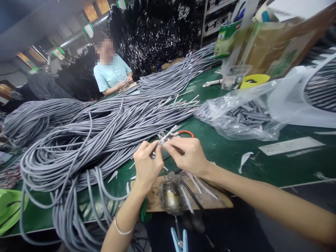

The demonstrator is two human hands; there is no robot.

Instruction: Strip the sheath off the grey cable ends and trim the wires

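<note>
My left hand [149, 163] is closed, its thumb and fingertips pinched together above the bench. Fingertip to fingertip with it, my right hand [189, 154] is pinched shut too. A thin white strip [171, 132] sticks up from between the fingertips; the small part they grip is mostly hidden. Just behind the right fingers shows an orange loop [187, 132], perhaps a tool handle. Below the hands, a small metal motor-like device [170, 196] sits on a wooden board [217, 200], with white strips and a black cord across it. Light blue handles [179, 238] stand under the device.
Large bundles of grey cable [78, 140] cover the left and middle of the green bench [265, 164]. A clear bag of grey tube pieces [244, 117] lies at the right, near a yellow lid [254, 81] and a cardboard box [283, 49]. Across the bench sits another person [114, 73].
</note>
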